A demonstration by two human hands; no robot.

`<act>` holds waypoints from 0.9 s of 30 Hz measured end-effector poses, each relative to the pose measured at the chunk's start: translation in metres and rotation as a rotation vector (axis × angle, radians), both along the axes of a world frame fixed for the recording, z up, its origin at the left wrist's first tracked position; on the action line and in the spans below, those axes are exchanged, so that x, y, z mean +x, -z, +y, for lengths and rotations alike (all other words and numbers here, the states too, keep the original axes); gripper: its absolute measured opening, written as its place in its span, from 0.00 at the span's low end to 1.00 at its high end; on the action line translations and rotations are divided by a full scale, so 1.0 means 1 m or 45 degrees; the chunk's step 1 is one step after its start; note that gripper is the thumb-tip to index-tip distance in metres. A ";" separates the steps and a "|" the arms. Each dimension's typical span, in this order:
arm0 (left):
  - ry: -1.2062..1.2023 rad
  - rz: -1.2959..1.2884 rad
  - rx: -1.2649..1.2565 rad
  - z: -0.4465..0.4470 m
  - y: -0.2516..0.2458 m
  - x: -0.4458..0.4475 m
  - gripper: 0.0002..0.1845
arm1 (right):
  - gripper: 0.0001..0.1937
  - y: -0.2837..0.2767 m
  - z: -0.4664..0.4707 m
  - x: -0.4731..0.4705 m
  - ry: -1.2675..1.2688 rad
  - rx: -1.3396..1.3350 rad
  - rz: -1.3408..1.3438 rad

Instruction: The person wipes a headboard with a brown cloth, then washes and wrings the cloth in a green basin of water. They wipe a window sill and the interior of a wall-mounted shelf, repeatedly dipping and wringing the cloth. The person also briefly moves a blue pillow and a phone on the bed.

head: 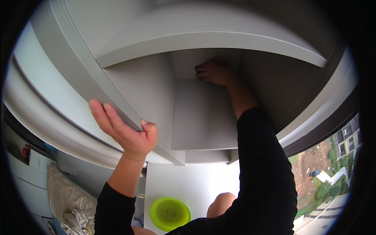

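Note:
A grey shelf cabinet fills the view, its upper shelf board [211, 39] crossing above a deep compartment. Inside, my right hand [213, 73] reaches to the back wall, its fingers curled over a dark thing, likely a cloth, pressed against that wall. My left hand [129, 132] rests on the cabinet's left upright [117, 102], thumb on the inner side and fingers stretched along the outer side. Below the hands is the compartment's bottom board [202, 117]. A lime-green plastic basin [170, 214] holding liquid stands on a white surface [191, 179] lower down.
Water drops lie on the white surface beside the basin. My bare knee [221, 204] is near it. A window [323, 170] is at the right, with buildings outside. Bunched fabric [76, 220] lies at lower left, past a rounded pale edge [58, 129].

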State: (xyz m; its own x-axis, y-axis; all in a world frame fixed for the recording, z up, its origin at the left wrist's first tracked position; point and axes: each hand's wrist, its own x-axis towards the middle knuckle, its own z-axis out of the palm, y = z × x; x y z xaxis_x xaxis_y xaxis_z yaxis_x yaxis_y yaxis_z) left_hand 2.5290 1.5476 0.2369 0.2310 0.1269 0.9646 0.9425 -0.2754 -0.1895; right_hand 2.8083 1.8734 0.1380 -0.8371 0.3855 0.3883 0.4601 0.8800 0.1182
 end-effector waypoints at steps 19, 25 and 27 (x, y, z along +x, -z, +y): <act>-0.026 0.027 0.004 0.001 0.004 -0.003 0.48 | 0.17 0.007 -0.021 -0.153 -0.086 -0.286 1.489; 0.111 0.062 -0.014 0.000 0.008 -0.008 0.49 | 0.22 -0.081 -0.134 -0.198 -0.498 -1.392 2.233; 0.164 0.037 -0.052 -0.002 0.008 -0.008 0.52 | 0.23 -0.091 -0.210 -0.189 -0.395 -0.759 2.007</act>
